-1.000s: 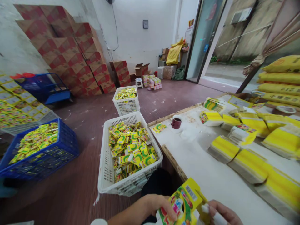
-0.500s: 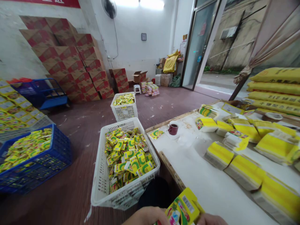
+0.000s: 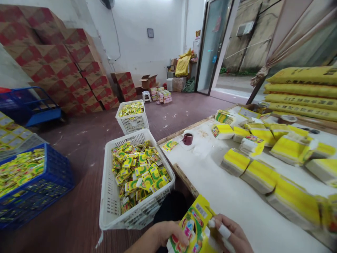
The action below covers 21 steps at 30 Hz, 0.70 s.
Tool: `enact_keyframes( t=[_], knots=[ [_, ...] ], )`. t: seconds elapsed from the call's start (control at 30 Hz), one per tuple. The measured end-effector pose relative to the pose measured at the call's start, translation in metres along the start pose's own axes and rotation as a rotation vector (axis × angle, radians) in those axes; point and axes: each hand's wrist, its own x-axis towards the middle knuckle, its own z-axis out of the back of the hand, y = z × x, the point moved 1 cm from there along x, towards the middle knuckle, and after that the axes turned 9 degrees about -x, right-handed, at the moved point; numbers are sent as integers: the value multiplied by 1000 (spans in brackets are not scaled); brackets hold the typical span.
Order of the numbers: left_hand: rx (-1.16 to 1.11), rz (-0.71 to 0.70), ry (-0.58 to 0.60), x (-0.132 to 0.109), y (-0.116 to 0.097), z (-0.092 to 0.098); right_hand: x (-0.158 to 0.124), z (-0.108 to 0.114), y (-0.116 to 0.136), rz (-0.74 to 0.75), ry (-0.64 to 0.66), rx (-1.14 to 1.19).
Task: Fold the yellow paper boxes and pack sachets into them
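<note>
At the bottom centre, my left hand (image 3: 171, 234) is closed on a yellow printed carton (image 3: 193, 225), its thumb across the printed front. The carton is tilted, with a barcode on its upper flap. My right hand (image 3: 229, 233) has white tape wrapped round its fingers, which are bent against the carton's right side; its fingertips are partly hidden. To the left stands a white plastic crate (image 3: 105, 189) full of small yellow packets (image 3: 142, 170). On the right, a white-topped table (image 3: 202, 168) bears rows of stacked flat yellow cartons (image 3: 260, 175).
A maroon cup (image 3: 187, 138) and a loose yellow packet (image 3: 170, 145) lie near the table's wooden edge. Behind the crate is another white crate (image 3: 133, 123). A blue crate (image 3: 58, 172) of packets stands left, with stacked cardboard boxes (image 3: 63, 70) beyond.
The view has shifted, so the room sits further left and slightly higher. Both hands and the carton have risen into view, and the right hand's taped fingers now show beside the carton.
</note>
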Motion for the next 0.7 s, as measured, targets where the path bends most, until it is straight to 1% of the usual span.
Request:
enact_keyframes(
  t=[0.13,0.23,0.37,0.43,0.53,0.63,0.7],
  knots=[
    [-35,33,-20,0,-5,-5,-2,-6,3,75,-35,-9],
    [-28,54,-49,4,-3,3,0,-6,5,99,-27,-15],
    [-7,59,-59,6,-1,15,2,-2,12,103,62,-107],
    [-8,47,-43,5,-2,16,2,1,17,83,121,-201],
    [-34,50,-23,1,-4,12,0,6,25,54,235,-413],
    [-53,103,-30,-6,-4,6,-2,11,34,85,346,-650],
    [-83,130,-39,-10,-2,4,-4,13,40,137,366,-797]
  ],
)
